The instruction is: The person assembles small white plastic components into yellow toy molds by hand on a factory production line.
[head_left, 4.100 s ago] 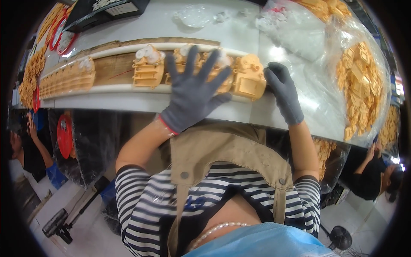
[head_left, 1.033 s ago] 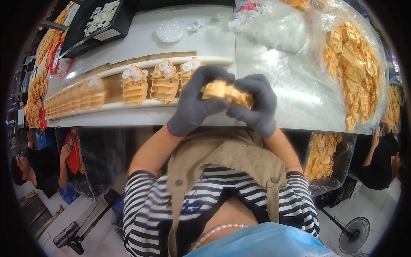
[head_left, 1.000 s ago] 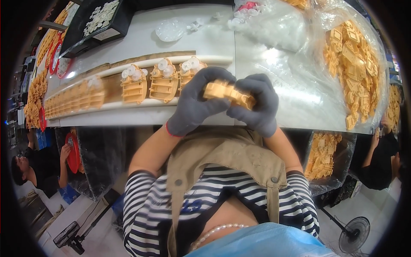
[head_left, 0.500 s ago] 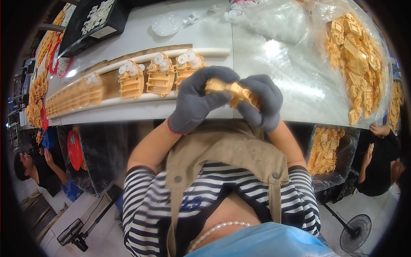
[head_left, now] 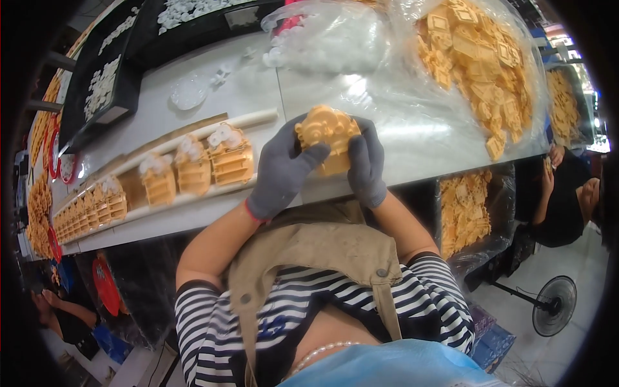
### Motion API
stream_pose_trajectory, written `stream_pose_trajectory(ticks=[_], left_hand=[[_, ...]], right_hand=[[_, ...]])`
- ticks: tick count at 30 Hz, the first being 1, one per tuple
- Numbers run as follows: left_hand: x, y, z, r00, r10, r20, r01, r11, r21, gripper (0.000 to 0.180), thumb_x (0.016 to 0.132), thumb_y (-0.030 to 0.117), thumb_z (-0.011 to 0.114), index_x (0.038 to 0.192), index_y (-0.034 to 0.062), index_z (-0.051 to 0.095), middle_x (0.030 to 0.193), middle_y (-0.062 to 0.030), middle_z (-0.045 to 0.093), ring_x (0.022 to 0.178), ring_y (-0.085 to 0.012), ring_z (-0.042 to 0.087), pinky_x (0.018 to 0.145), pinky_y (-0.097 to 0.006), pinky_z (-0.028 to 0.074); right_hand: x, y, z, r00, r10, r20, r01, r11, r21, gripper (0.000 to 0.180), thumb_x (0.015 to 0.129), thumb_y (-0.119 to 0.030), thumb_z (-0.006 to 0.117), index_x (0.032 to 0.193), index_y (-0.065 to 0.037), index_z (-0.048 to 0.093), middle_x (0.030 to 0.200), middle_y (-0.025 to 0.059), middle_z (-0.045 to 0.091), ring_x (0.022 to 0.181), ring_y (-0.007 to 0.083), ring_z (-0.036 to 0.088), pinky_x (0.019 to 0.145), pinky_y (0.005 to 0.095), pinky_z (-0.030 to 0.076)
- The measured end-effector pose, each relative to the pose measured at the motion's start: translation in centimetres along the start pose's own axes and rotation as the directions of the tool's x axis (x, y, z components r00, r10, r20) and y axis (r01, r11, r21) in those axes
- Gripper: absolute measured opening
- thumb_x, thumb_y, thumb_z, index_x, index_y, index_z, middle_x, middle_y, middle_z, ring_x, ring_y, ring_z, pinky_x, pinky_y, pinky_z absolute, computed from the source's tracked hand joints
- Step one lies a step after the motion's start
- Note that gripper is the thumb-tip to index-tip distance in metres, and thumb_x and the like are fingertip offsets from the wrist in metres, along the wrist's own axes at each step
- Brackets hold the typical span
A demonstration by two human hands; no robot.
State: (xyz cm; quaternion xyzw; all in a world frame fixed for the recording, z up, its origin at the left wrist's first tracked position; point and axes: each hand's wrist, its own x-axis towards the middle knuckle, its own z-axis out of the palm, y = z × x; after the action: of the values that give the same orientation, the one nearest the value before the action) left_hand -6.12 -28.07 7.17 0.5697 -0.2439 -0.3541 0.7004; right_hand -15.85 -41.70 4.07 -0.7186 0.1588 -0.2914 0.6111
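Observation:
Both my hands wear grey gloves and hold one orange moulded plastic part [head_left: 326, 140] above the near edge of the white table [head_left: 412, 138]. My left hand [head_left: 282, 173] grips its left side with the thumb over the top. My right hand [head_left: 366, 164] clasps its right side. Just left of my hands, a row of assembled orange parts with white pieces [head_left: 193, 165] stands in a long wooden tray [head_left: 135, 187] running along the table.
A clear bag of loose orange parts [head_left: 477, 51] lies at the right, a bag of white pieces [head_left: 335, 42] behind my hands. Black trays of white pieces [head_left: 106, 90] sit far left. Another person [head_left: 567, 200] sits at the right; a floor fan [head_left: 554, 314] stands below.
My hands have lifted an orange part off the tray row, brought it together in front of me and turned it so its rounded face shows. The row has slid left.

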Motion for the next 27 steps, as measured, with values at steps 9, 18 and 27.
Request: stream_pose_trajectory(ticks=[9, 18, 27], left_hand=[[5.8, -1.9, -0.5, 0.961, -0.275, 0.005, 0.256, 0.901, 0.351, 0.053, 0.093, 0.027, 0.064, 0.133, -0.0044, 0.047, 0.108, -0.0103, 0.064, 0.094, -0.0118, 0.059, 0.079, -0.026, 0.049], [4.6, -3.3, 0.7, 0.96, 0.252, -0.12, -0.13, 0.784, 0.606, 0.077, 0.086, 0.035, 0.068, 0.143, -0.0032, 0.035, 0.134, -0.0279, 0.049, 0.115, -0.0391, 0.056, 0.097, -0.041, 0.045], [-6.8, 0.4, -7.9, 0.812, 0.51, 0.285, -0.465, 0.268, 0.844, 0.041, 0.08, 0.012, 0.072, 0.116, 0.0019, 0.058, 0.117, -0.0157, 0.059, 0.112, -0.0368, 0.057, 0.1, -0.046, 0.046]], right_hand=[[12.6, 4.0, -16.7, 0.941, -0.095, -0.323, -0.13, 0.782, -0.61, 0.039, 0.096, -0.036, 0.056, 0.115, -0.003, 0.065, 0.1, 0.009, 0.069, 0.085, 0.0158, 0.063, 0.073, 0.0284, 0.051], [19.8, 7.9, -28.6, 0.843, 0.492, -0.217, -0.507, 0.593, -0.625, 0.093, 0.071, -0.06, 0.075, 0.135, 0.002, 0.05, 0.081, 0.0023, 0.055, 0.059, 0.0096, 0.044, 0.049, 0.0242, 0.033], [13.4, 0.9, -22.3, 0.891, 0.267, -0.367, -0.374, 0.891, -0.259, 0.027, 0.089, -0.038, 0.07, 0.085, -0.015, 0.058, 0.061, -0.0082, 0.041, 0.045, 0.0024, 0.032, 0.04, 0.0202, 0.023]])
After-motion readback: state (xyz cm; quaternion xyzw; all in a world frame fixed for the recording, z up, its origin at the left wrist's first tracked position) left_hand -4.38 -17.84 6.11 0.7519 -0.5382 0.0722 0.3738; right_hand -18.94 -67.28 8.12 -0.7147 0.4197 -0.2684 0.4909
